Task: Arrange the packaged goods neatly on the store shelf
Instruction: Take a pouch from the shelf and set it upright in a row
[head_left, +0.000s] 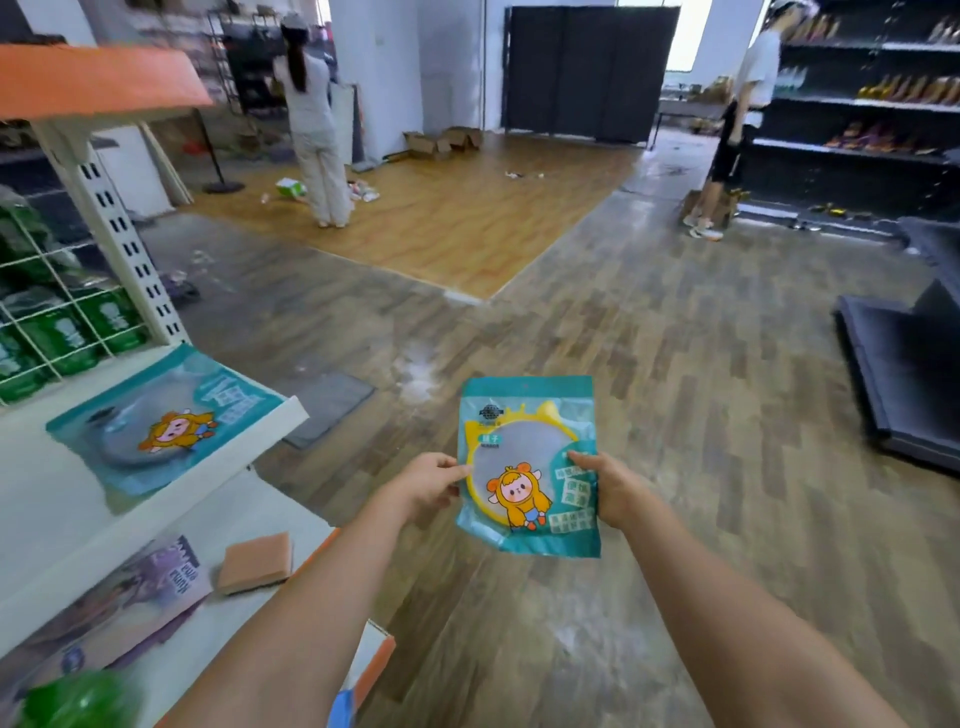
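1. Teal packet (530, 467): a flat pouch printed with a yellow ring and a cartoon figure in orange, held upright in mid-air over the wood-pattern floor (675, 389), well to the right of the shelving.
2. Left hand (428, 486): pinches the left edge of the teal packet, thumb on the printed face, fingers behind.
3. Right hand (610, 486): pinches the right edge of the same packet, thumb on the front, fingers curled behind it.
4. White shelf (47, 499): at left; a second teal packet (161, 421) of the same design lies flat on it, tilted, near the front corner.
5. Lower shelf (218, 519): carries an orange sponge block (255, 561) and, just beside it, a purple printed packet (130, 597).
6. Wire grid (57, 291): behind it stand green packages (67, 338).
7. Background: two people stand by further shelving; cardboard boxes (441, 141) lie on the floor.
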